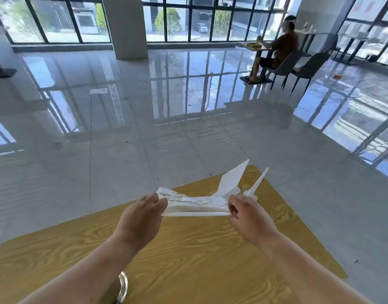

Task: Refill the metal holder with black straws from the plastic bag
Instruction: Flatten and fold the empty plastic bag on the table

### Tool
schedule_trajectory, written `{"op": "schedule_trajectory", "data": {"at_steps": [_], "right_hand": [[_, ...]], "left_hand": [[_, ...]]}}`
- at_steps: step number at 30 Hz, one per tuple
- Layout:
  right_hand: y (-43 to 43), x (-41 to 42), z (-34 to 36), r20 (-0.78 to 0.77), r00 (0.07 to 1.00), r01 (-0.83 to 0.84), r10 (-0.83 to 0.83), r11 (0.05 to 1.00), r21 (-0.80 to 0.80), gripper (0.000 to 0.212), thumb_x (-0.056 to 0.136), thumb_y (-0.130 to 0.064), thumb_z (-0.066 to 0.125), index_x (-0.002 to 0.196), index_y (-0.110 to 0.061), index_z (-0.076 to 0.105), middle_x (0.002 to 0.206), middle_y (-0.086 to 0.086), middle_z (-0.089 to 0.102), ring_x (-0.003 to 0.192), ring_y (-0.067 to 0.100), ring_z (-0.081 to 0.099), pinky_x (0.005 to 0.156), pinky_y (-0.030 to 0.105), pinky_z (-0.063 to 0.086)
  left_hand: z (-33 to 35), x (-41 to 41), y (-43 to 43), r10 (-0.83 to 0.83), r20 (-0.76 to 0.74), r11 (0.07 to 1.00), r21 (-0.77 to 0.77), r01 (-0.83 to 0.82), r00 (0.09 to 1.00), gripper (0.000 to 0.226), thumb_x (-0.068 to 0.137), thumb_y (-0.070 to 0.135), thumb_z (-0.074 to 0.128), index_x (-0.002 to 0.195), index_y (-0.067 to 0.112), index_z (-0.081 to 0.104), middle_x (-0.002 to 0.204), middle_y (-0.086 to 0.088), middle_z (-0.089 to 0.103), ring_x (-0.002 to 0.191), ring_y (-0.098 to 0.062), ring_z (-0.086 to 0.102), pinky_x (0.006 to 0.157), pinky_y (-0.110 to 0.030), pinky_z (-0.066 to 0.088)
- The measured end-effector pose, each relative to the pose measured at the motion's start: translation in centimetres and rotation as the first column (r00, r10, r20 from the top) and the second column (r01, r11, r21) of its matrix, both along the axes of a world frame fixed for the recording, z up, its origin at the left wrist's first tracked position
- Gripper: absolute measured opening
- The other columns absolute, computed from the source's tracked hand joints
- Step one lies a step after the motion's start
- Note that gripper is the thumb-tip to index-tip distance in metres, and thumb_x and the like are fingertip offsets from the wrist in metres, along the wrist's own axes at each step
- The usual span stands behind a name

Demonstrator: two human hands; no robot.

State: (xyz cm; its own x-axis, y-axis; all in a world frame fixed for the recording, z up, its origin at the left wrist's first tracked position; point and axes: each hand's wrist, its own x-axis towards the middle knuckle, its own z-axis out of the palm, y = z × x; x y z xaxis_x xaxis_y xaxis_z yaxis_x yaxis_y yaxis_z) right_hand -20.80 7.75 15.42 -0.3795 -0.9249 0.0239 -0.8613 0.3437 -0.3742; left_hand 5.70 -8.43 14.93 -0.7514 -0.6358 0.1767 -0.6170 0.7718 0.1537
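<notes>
Pinching clear plastic bag (195, 205) taut at lower centre with curled fingers of left hand (142, 216) and right hand (247, 218), above wooden table (188, 260) and metal holder (123, 286) at bottom edge, no black straws visible; might rip or slip under harder pull.

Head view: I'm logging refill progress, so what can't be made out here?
Metal holder: head view, only a rim sliver shows; the left forearm covers the rest and its contents.
Plastic bag: head view, both ends hidden inside the left hand and right hand.
Black straws: none visible anywhere.
</notes>
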Motion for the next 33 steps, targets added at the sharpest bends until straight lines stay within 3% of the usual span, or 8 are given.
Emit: {"op": "schedule_trajectory", "data": {"at_steps": [12, 14, 18, 22, 24, 26, 29, 33], "right_hand": [[2.1, -1.6, -15.3, -0.218, 0.919, -0.26, 0.328, 0.922, 0.288, 0.056, 0.082, 0.001, 0.066, 0.134, -0.019, 0.064, 0.099, 0.005, 0.066, 0.087, 0.027, 0.064, 0.079, 0.041, 0.058], [2.5, -1.1, -17.4, -0.152, 0.925, -0.258, 0.347, 0.871, 0.419, 0.053, 0.092, 0.002, 0.049, 0.139, -0.021, 0.057, 0.119, 0.008, 0.061, 0.107, 0.03, 0.059, 0.093, 0.042, 0.051], [3.2, -0.3, -20.5, -0.061, 0.92, -0.268, 0.388, 0.733, 0.626, 0.043, 0.101, -0.015, 0.046, 0.143, -0.018, 0.051, 0.144, 0.013, 0.052, 0.122, 0.032, 0.052, 0.101, 0.045, 0.049], [3.7, 0.0, -20.7, 0.008, 0.957, -0.242, 0.289, 0.786, 0.569, 0.073, 0.092, -0.068, 0.037, 0.148, -0.024, 0.052, 0.141, 0.006, 0.055, 0.123, 0.025, 0.052, 0.106, 0.043, 0.048], [3.3, 0.3, -20.5, -0.037, 0.972, -0.204, 0.232, 0.911, 0.358, 0.062, 0.093, -0.066, 0.041, 0.135, -0.025, 0.061, 0.122, 0.002, 0.06, 0.11, 0.023, 0.055, 0.101, 0.043, 0.051], [2.2, 1.2, -20.6, -0.064, 0.978, -0.187, 0.2, 0.968, 0.165, 0.054, 0.098, -0.059, 0.048, 0.139, -0.025, 0.059, 0.122, 0.003, 0.063, 0.112, 0.026, 0.059, 0.102, 0.046, 0.053], [-0.3, 2.6, -21.7, 0.013, 0.973, -0.231, 0.232, 0.965, 0.12, 0.068, 0.104, -0.058, 0.04, 0.165, -0.03, 0.03, 0.164, 0.014, 0.044, 0.154, 0.04, 0.036, 0.126, 0.059, 0.031], [-2.5, 2.6, -25.4, 0.044, 0.968, -0.251, 0.249, 0.929, 0.272, 0.072, 0.105, -0.066, 0.014, 0.165, -0.042, -0.017, 0.178, 0.003, -0.016, 0.162, 0.032, -0.025, 0.129, 0.053, -0.019]], "left_hand": [[-15.6, -2.3, 5.8, -0.042, 0.361, 0.999, 0.043, 0.029, 0.932, 0.041, 0.044, -0.004, 0.085, 0.075, 0.016, 0.069, 0.075, -0.006, 0.062, 0.061, -0.027, 0.062, 0.046, -0.04, 0.056], [-17.3, -2.4, 6.6, -0.048, 0.481, 0.99, 0.141, -0.024, 0.875, 0.043, 0.062, 0.006, 0.083, 0.101, 0.016, 0.07, 0.101, -0.009, 0.065, 0.083, -0.028, 0.066, 0.065, -0.043, 0.06], [-21.5, -2.1, 8.2, -0.078, 0.695, 0.95, 0.269, -0.158, 0.715, 0.07, 0.096, 0.031, 0.05, 0.159, 0.026, 0.021, 0.157, -0.008, 0.035, 0.133, -0.027, 0.045, 0.106, -0.04, 0.043], [-21.6, -2.3, 8.8, 0.087, 0.494, 0.934, 0.261, -0.243, 0.865, 0.067, 0.082, 0.074, 0.044, 0.127, 0.029, 0.061, 0.112, -0.002, 0.067, 0.1, -0.025, 0.063, 0.084, -0.044, 0.05], [-21.6, -2.7, 8.8, 0.157, 0.249, 0.959, 0.194, -0.208, 0.956, 0.053, 0.08, 0.073, 0.053, 0.098, 0.024, 0.066, 0.094, 0.003, 0.063, 0.086, -0.024, 0.06, 0.075, -0.044, 0.049], [-21.7, -3.7, 8.5, 0.179, 0.081, 0.965, 0.182, -0.191, 0.981, 0.05, 0.081, 0.068, 0.057, 0.103, 0.023, 0.061, 0.106, 0.003, 0.059, 0.098, -0.026, 0.058, 0.084, -0.047, 0.049], [-23.0, -5.2, 7.6, 0.159, 0.055, 0.964, 0.208, -0.167, 0.986, 0.071, 0.089, 0.068, 0.051, 0.144, 0.023, 0.05, 0.159, -0.005, 0.043, 0.148, -0.033, 0.039, 0.121, -0.06, 0.028], [-26.1, -6.0, 6.4, 0.119, 0.181, 0.948, 0.272, -0.166, 0.976, 0.079, 0.098, 0.073, 0.034, 0.165, 0.042, 0.005, 0.176, -0.001, -0.002, 0.161, -0.03, -0.007, 0.126, -0.065, 0.0]]}}
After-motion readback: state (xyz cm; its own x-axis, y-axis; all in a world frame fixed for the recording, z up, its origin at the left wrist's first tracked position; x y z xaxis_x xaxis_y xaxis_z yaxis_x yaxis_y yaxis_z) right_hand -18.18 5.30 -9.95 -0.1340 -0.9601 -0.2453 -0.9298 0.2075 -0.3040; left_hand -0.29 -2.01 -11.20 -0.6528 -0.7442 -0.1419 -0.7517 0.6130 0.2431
